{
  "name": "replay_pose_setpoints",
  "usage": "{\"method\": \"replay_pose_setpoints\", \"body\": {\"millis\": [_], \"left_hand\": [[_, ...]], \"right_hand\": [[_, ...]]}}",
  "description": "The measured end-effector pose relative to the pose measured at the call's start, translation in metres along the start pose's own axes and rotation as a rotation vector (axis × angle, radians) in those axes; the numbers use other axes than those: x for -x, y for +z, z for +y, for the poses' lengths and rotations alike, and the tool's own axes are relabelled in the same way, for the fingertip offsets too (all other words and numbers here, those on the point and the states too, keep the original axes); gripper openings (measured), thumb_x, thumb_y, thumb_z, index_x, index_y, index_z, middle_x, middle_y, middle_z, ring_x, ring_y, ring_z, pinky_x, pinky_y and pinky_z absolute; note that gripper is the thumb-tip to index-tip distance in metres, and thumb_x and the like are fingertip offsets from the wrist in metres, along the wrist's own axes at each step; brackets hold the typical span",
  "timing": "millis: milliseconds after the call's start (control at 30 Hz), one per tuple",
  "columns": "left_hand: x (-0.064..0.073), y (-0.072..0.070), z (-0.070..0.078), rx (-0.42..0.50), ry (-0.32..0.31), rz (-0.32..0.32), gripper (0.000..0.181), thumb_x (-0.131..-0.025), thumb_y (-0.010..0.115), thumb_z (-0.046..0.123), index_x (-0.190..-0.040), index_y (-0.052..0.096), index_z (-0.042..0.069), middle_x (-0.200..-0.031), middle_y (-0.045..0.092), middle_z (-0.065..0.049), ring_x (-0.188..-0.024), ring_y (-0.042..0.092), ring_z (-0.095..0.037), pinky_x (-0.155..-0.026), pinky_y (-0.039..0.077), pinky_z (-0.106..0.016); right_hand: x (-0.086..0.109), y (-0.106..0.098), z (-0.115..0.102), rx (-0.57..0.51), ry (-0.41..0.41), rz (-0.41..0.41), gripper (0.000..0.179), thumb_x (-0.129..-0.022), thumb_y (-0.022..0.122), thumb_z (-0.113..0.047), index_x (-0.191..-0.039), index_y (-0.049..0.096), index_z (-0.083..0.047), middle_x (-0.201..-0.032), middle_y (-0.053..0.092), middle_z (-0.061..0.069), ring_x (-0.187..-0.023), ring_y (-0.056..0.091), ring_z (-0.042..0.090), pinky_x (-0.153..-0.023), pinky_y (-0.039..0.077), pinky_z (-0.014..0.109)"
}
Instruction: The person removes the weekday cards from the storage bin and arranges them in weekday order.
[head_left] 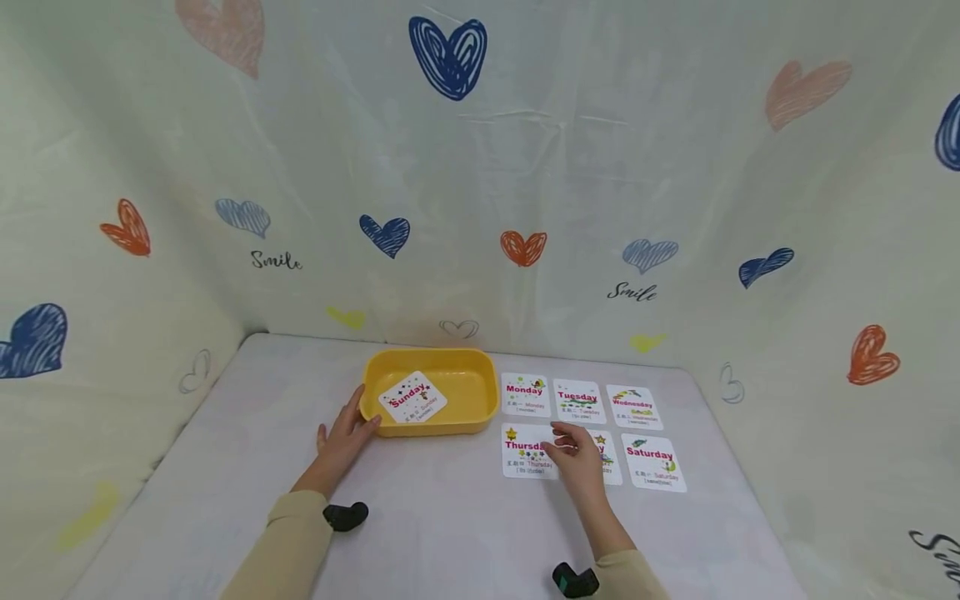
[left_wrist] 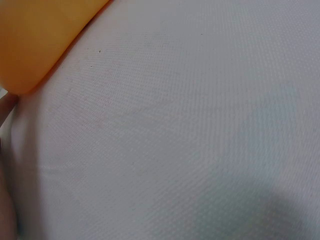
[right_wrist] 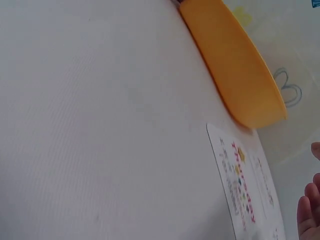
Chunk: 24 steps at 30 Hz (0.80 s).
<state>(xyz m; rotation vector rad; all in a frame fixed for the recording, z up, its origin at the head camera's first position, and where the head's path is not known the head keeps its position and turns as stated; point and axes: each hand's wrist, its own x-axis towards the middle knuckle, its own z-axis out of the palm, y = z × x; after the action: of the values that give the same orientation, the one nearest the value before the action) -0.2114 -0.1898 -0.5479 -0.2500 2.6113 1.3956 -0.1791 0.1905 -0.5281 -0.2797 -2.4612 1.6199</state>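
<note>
A yellow plastic tray (head_left: 468,427) stands at the back of the table, with a Sunday card (head_left: 412,397) lying tilted in it. My left hand (head_left: 343,437) touches the tray's near left corner, fingers along its left end and thumb at the front wall. My right hand (head_left: 581,462) is over the lower row of cards, fingers loosely bent, with nothing seen in them. It partly covers the Thursday card (head_left: 525,464) and hides much of the card beside it (head_left: 611,467). The Saturday card (head_left: 654,462) lies to the right.
Above them lie the Monday card (head_left: 525,395), Tuesday card (head_left: 579,402) and Wednesday card (head_left: 634,407) in a row right of the tray. The white table (head_left: 435,517) meets a hanging cloth (head_left: 570,167) printed with hearts at the back and sides.
</note>
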Motion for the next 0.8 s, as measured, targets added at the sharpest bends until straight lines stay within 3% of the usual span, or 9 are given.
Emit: {"method": "replay_pose_setpoints", "body": {"millis": [600,800], "left_hand": [[-0.002,-0.001,0.0,-0.011,0.007,0.0,0.078,-0.098,0.049,0.05,-0.158,0.005,0.026,-0.159,0.022,-0.017,-0.147,0.007,-0.037,-0.106,-0.025,-0.06],[-0.002,0.0,-0.001,-0.021,-0.002,0.008,0.079,-0.098,0.05,0.049,-0.158,0.005,0.026,-0.158,0.024,-0.018,-0.147,0.006,-0.037,-0.106,-0.025,-0.06]], "right_hand": [[-0.01,0.084,-0.048,-0.144,-0.142,-0.157,0.038,-0.081,0.076,0.0,-0.117,0.065,0.0,-0.107,0.063,0.009,-0.092,0.058,0.023,-0.081,0.052,0.025],[-0.014,0.103,-0.058,-0.114,-0.222,-0.179,0.034,-0.082,0.076,-0.003,-0.114,0.067,-0.001,-0.105,0.063,0.006,-0.089,0.058,0.022,-0.076,0.049,0.025]]}}
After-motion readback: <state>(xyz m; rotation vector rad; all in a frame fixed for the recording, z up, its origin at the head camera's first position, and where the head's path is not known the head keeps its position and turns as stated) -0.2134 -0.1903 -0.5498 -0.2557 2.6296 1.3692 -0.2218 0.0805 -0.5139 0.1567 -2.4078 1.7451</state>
